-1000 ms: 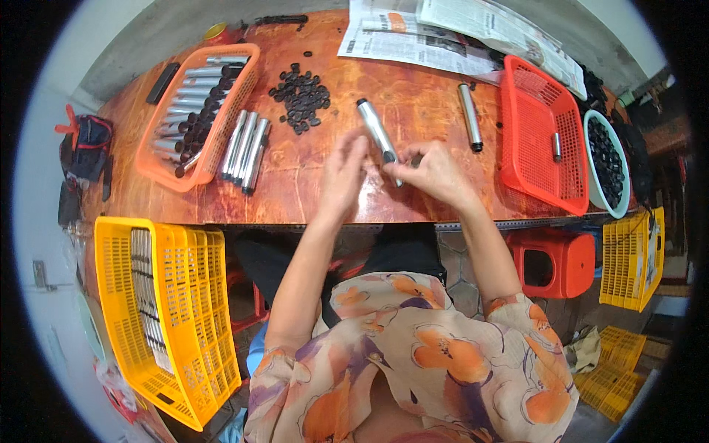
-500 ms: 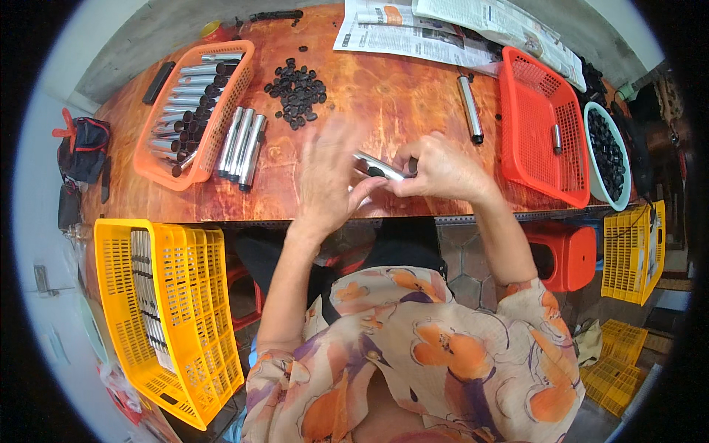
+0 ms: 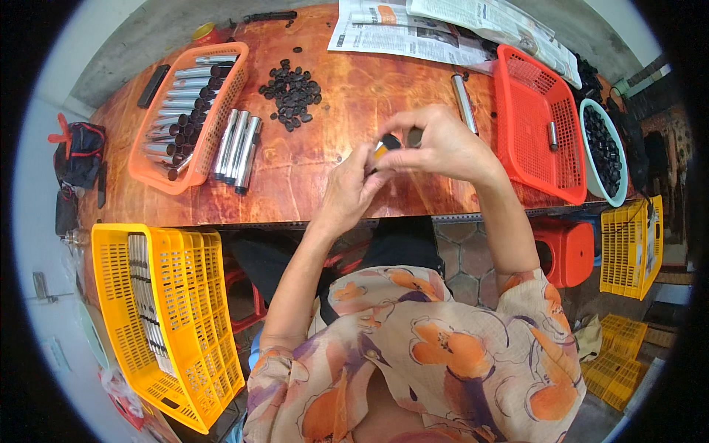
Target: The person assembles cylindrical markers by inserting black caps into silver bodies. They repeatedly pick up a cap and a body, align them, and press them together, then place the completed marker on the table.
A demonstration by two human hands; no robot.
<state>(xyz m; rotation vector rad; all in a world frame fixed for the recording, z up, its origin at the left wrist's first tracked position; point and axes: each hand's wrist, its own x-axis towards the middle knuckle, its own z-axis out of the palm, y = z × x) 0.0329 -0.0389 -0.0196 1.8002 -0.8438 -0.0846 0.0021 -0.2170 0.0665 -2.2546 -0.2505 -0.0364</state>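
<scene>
My left hand [image 3: 348, 181] is closed around a short metal tube [image 3: 385, 145], mostly hidden by the fingers. The tube's dark end points up and away, with an orange glint on it. Bent over that end is my right hand [image 3: 447, 144], thumb and fingertips close against it. A small dark round disc [image 3: 414, 136] shows between the right thumb and fingers. Beyond the hands lies a loose pile of small black discs [image 3: 290, 94]. Left of it, several shiny tubes [image 3: 236, 151] with black ends lie side by side.
At the left, an orange basket [image 3: 198, 181] holds rows of tubes. A red basket [image 3: 543, 177] with one small metal piece stands right, beside a pale bowl [image 3: 622, 173] of black parts. One tube [image 3: 464, 103] lies near newspapers [image 3: 413, 44]. A yellow crate [image 3: 199, 310] stands below the left table edge.
The left hand has come down from open and blurred to a grip on the tube. The right hand has risen slightly, and the tube now points up and away.
</scene>
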